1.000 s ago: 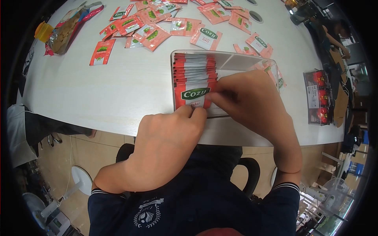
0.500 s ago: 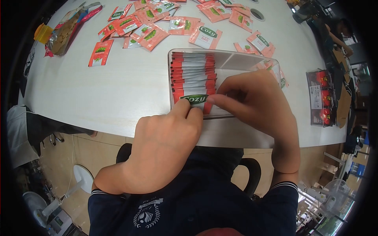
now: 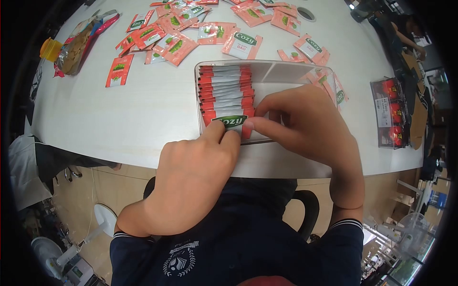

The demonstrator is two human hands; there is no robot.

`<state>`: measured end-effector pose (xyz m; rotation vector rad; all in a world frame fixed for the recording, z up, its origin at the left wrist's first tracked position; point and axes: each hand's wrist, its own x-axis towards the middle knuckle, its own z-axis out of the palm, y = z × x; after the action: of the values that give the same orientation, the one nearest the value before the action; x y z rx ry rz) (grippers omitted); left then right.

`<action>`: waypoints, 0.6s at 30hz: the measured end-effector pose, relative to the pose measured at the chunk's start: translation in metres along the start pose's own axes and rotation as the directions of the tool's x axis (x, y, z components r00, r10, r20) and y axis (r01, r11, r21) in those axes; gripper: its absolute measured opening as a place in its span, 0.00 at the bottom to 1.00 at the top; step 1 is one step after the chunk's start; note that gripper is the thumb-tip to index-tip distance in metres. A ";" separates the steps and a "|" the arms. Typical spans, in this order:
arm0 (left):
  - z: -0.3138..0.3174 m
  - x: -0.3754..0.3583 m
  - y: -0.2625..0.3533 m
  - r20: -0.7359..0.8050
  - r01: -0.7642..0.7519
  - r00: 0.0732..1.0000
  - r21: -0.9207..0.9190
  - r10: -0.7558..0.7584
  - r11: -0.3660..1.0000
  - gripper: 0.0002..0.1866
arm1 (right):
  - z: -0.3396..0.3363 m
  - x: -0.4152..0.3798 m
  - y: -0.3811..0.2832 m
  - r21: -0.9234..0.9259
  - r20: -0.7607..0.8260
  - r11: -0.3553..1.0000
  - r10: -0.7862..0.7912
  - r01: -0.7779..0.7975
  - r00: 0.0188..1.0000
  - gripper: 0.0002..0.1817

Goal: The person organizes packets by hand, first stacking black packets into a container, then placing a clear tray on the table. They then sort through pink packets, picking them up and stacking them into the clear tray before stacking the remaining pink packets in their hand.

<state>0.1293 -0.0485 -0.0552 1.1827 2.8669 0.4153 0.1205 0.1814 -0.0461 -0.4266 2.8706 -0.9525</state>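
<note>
A clear plastic box [image 3: 293,66] sits near the table's front edge. Along its left side stands a packed row of red-and-white sachets [image 3: 226,88], edges up. The frontmost Cozy sachet [image 3: 234,120], with a green label, faces me. My left hand [image 3: 195,174] reaches over the box's front wall, its bent fingers pressed against that sachet's lower front; its thumb is hidden. My right hand [image 3: 305,124] is over the box's right part, thumb and forefinger closed at the sachet's right edge.
Loose peach-coloured sachets [image 3: 174,47] lie scattered behind the box. At the left is an opened snack bag [image 3: 78,52] beside a yellow cap [image 3: 50,49]. A clear pack with red items [image 3: 391,113] stands at the right edge. A tape roll [image 3: 306,14] lies at the back.
The box, with the sachets and both hands, appears slightly further left in view. My right fingers sit a little closer around the front sachet's edge; the grip otherwise looks the same.
</note>
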 end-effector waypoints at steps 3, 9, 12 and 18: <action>0.000 -0.001 0.000 0.025 0.014 1.000 -0.046 -0.013 0.999 0.06 | -0.012 -0.001 -0.002 0.033 -0.035 0.999 0.042 -0.041 0.998 0.15; -0.001 -0.003 -0.003 0.029 -0.019 0.999 -0.076 0.022 0.997 0.09 | -0.057 0.046 -0.042 0.002 -0.026 0.994 -0.105 0.105 0.994 0.12; 0.007 -0.002 -0.006 -0.015 -0.064 0.998 -0.074 0.063 0.995 0.09 | -0.045 0.106 -0.070 -0.221 -0.045 0.889 -0.419 0.400 0.907 0.12; 0.015 -0.002 -0.010 -0.054 -0.111 0.993 -0.097 0.106 0.989 0.09 | 0.075 0.226 -0.130 -0.472 0.310 0.711 -0.420 0.521 0.853 0.12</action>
<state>0.1254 -0.0527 -0.0718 1.3324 2.7924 0.5913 -0.0530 -0.0265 -0.0273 -1.2799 2.8559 -0.0666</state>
